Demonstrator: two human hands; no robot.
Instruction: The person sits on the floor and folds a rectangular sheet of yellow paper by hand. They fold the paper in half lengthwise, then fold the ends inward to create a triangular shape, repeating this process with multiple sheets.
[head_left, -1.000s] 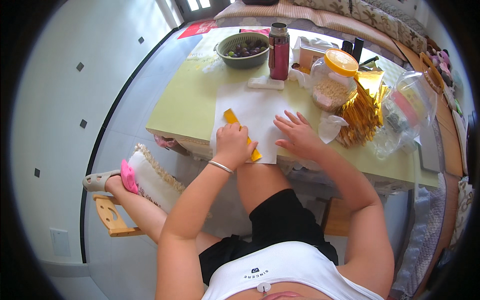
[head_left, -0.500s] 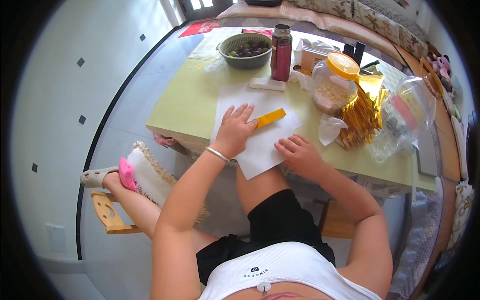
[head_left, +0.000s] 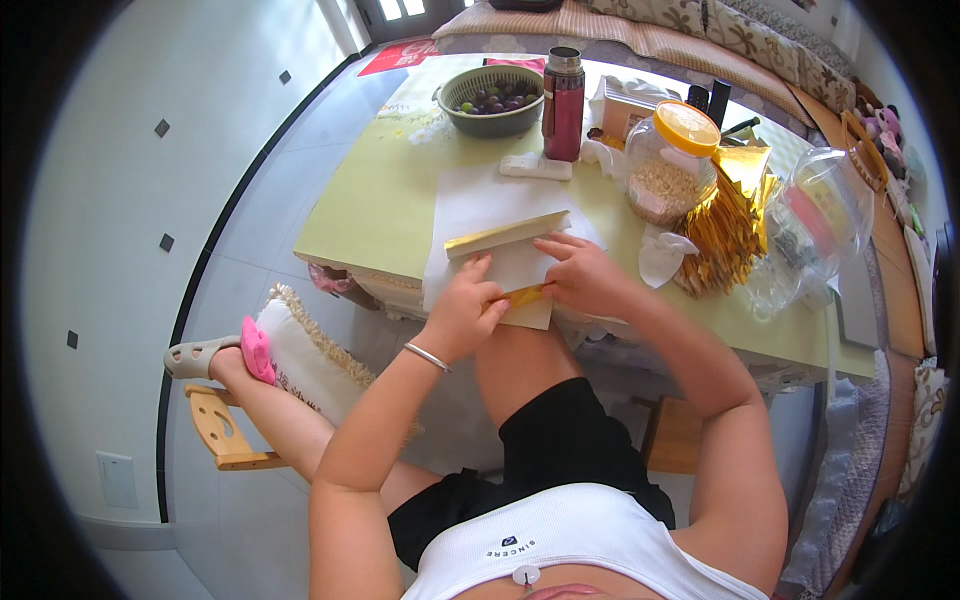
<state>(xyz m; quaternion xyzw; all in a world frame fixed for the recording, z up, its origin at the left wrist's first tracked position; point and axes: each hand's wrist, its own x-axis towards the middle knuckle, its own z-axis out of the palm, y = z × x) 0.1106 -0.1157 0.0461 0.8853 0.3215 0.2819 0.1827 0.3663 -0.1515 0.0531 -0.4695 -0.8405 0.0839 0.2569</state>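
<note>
Green table (head_left: 380, 200) under white paper (head_left: 480, 200) | bowl (head_left: 492, 100) of dark grapes, yellow-lidded jar (head_left: 672, 165) of grain | my left hand (head_left: 468, 312) and right hand (head_left: 590, 280) pinch gold strip (head_left: 524, 296) together at near edge

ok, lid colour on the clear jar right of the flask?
Yellow-orange lid on the clear jar, seen best in the head view.

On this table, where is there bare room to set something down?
Free: the green table left of the white sheet, below the bowl. Crowded: the right side, with flask, jar, gold strips and clear bag. Both hands fold paper at the near edge.
</note>
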